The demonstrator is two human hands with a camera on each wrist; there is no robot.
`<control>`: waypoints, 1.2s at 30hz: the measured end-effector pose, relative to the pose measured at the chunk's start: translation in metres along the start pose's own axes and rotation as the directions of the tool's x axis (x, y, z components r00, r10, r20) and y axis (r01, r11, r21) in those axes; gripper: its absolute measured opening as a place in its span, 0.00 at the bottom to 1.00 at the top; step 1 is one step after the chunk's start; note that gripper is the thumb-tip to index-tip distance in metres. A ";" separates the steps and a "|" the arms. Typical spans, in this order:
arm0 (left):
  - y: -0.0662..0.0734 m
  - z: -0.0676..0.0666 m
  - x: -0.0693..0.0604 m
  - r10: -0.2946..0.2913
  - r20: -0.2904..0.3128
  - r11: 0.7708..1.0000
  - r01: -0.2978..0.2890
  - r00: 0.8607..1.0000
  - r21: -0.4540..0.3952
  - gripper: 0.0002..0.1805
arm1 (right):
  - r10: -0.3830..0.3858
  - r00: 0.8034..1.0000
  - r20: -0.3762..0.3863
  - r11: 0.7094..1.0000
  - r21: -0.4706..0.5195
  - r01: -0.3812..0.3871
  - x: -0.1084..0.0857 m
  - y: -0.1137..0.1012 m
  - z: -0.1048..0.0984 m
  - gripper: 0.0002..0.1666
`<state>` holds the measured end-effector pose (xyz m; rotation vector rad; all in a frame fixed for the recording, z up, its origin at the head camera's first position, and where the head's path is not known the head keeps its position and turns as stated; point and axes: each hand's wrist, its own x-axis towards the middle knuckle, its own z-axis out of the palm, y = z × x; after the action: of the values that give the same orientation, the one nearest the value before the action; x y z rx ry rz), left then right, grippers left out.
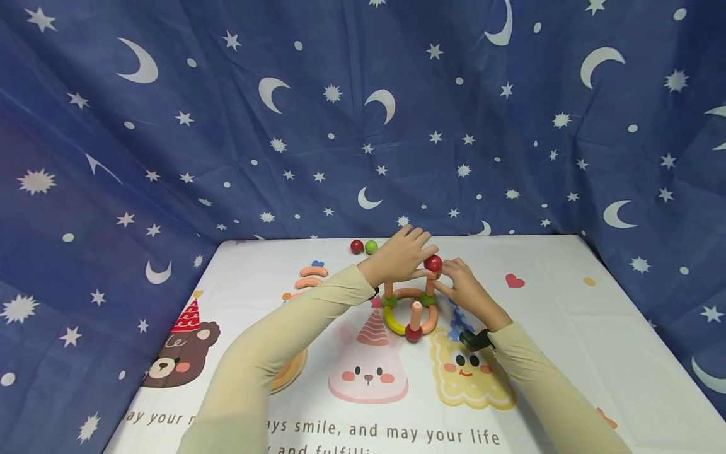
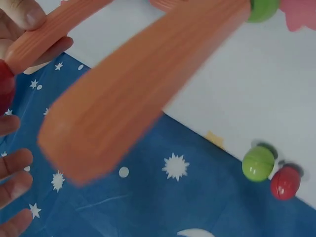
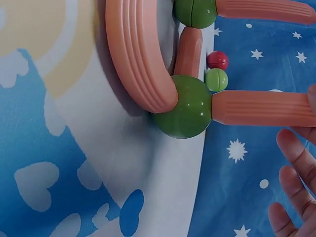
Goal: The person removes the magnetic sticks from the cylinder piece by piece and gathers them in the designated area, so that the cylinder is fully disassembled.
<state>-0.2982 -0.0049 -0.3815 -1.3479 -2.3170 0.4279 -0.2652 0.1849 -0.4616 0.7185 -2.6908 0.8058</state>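
Working right of the head view's centre, your left hand (image 1: 399,255) pinches the glossy red ball (image 1: 433,263), your right hand (image 1: 471,292) the ridged orange rod (image 3: 261,108); likely light, stiff: hold the ridges.

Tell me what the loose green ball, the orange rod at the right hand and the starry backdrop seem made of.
Loose green ball: probably plastic, glossy; it shows bright highlights and a seam line, though painted wood isn't excluded.
Orange rod: likely moulded plastic, satin; regular lengthwise grooves.
Starry backdrop: apparently printed cloth, mostly matte; it hangs in folds and creases.
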 end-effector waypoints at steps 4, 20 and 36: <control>0.002 0.004 0.006 0.028 0.017 0.999 -0.028 0.999 -0.015 0.27 | -0.036 0.999 -0.022 0.999 -0.004 0.036 0.001 0.002 0.001 0.15; -0.002 0.006 0.002 0.105 -0.026 0.993 -0.106 0.994 -0.051 0.24 | -0.026 1.000 -0.018 1.000 -0.005 0.026 0.000 0.000 0.002 0.14; 0.001 0.008 0.004 0.084 -0.019 0.995 -0.083 0.996 0.047 0.26 | 0.006 1.000 0.009 0.999 -0.039 -0.005 0.001 -0.003 0.003 0.16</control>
<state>-0.3034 -0.0011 -0.3883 -1.4245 -2.2260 0.4880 -0.2646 0.1812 -0.4625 0.7083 -2.7101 0.7511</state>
